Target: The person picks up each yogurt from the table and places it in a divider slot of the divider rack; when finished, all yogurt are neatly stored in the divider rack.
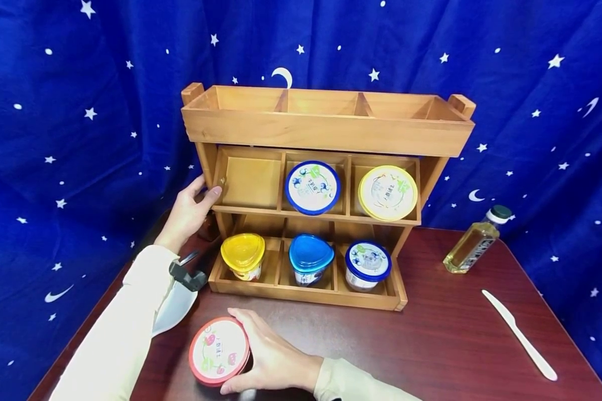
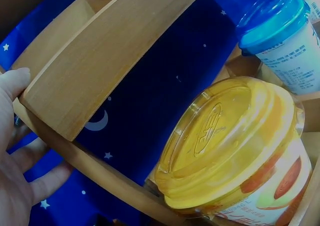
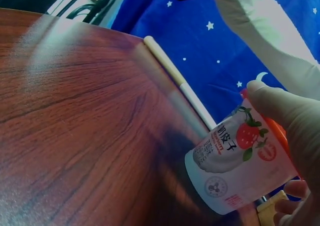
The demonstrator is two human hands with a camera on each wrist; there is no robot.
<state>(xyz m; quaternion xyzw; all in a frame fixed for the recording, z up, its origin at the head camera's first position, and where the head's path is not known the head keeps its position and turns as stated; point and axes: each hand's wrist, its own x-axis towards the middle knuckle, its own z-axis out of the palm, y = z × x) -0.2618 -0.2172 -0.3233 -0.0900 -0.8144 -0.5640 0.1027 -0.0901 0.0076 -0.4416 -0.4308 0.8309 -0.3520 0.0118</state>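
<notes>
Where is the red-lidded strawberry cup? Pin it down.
In the head view the red-lidded strawberry cup sits near the front edge of the table, gripped by the right hand, just before the wooden rack.

The right hand (image 1: 271, 356) hides the red-lidded cup's (image 1: 218, 351) far side.

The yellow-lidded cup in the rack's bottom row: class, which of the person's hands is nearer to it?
Left. The left hand touches the rack's side above the yellow-lidded cup; the right hand grips the red-lidded cup.

Two bare hands, long cream-white sleeves reaching the wrists, black strap mount on the left forearm
</notes>
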